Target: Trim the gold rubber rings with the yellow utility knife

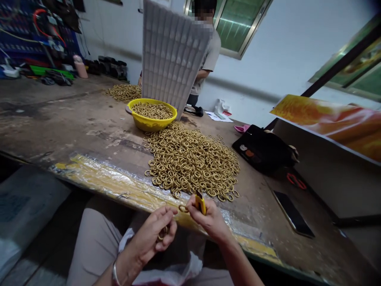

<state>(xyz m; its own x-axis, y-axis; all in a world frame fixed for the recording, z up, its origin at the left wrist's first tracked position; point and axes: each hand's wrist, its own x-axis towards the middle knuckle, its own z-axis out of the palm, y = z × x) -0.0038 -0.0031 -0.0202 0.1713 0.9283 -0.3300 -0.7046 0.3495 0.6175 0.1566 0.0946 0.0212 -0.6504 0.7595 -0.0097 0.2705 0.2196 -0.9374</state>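
Observation:
My left hand (pixel 150 234) is closed loosely around a few brass-coloured rings (pixel 162 233) in its curled fingers, over my lap at the table edge. Beside it, my right hand (pixel 210 218) grips a yellow utility knife (pixel 200 203), its dark blade pointing up. A single ring (pixel 183 208) sticks out from the right thumb and fingers toward the left fingertips. Just beyond both hands, a large pile of the same rings (pixel 193 159) is spread on the table.
A yellow basin (pixel 151 125) full of rings stands behind the pile, before a tall grey ribbed panel (pixel 172 55). Another person (pixel 210 51) stands behind that panel. On the right lie a black bag (pixel 262 149), a phone (pixel 293 214) and red-handled scissors (pixel 296 181). Clear tape covers the table's front edge (pixel 113 178).

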